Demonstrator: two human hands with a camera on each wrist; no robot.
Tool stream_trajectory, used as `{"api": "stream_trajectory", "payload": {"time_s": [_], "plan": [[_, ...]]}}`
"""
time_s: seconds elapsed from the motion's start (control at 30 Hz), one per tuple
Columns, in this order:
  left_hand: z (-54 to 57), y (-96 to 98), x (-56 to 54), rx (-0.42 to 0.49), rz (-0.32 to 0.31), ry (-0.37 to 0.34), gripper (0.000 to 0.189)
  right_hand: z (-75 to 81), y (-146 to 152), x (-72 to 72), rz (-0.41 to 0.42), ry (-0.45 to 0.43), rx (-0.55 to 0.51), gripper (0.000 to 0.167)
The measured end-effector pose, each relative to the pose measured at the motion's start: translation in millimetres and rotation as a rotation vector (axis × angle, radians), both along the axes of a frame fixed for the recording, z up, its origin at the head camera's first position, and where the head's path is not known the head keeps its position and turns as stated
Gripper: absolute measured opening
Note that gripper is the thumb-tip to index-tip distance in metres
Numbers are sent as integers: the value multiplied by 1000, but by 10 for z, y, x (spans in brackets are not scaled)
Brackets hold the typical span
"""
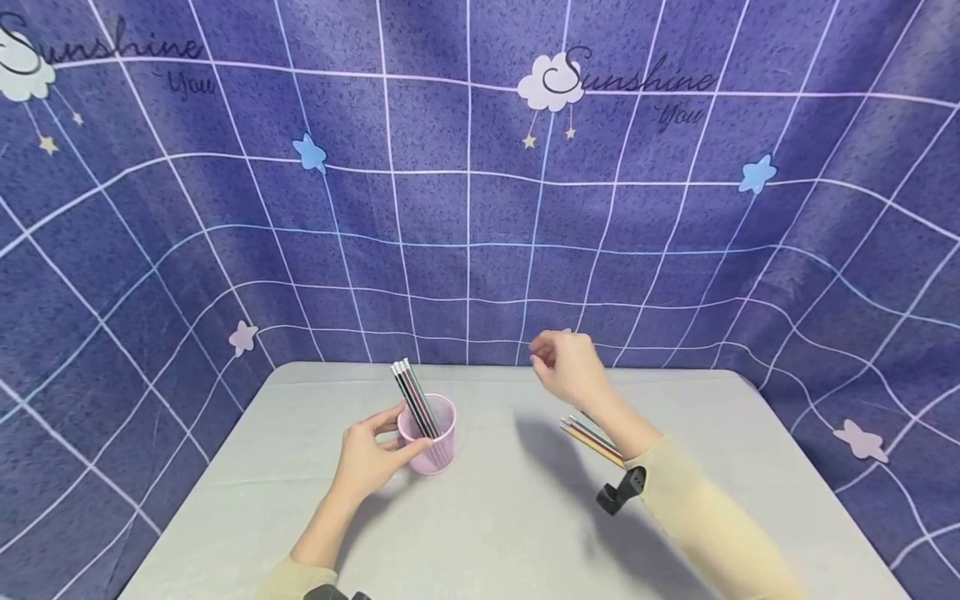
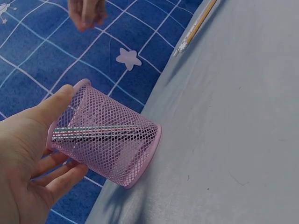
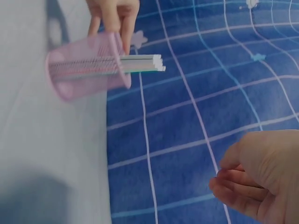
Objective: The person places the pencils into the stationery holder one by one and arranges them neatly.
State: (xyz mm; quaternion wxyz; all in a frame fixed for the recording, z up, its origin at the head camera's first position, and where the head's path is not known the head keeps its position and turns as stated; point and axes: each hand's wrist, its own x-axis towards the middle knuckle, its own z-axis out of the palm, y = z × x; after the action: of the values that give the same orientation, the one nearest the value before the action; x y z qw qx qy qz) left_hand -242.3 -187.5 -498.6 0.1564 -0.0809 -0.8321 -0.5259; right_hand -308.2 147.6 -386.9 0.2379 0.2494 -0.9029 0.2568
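Observation:
A pink mesh pencil cup [image 1: 442, 458] stands on the table left of the middle. My left hand [image 1: 367, 457] holds it near the rim, thumb on the near side and fingers on the other. Several dark pencils [image 1: 412, 396] lean inside the cup, their white-tipped ends sticking out above the rim. In the left wrist view their lower parts show through the mesh. My right hand [image 1: 573, 367] is raised over the back of the table, to the right of the cup, with its fingers loosely bent and nothing in them.
More pencils [image 1: 591, 440], one of them yellow, lie on the white table [image 1: 495, 533] under my right forearm, which partly covers them. A purple-blue cloth [image 1: 480, 208] with grid lines and stars hangs behind the table and at both sides.

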Motion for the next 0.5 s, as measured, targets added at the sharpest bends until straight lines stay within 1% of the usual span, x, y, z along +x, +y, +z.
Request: {"api": "stream_trajectory", "payload": {"time_s": [0.13,0.37,0.5], "plan": [[-3,-3,7,9,0,-1,77,-93,192,2,-10,-10,5,6],[-12,6,9,8,0,7,76,-317,480,-4,-23,-32,22,6],[-12,4,5,13,-1,9,76,-413,598,27,-24,-43,35,6]]}}
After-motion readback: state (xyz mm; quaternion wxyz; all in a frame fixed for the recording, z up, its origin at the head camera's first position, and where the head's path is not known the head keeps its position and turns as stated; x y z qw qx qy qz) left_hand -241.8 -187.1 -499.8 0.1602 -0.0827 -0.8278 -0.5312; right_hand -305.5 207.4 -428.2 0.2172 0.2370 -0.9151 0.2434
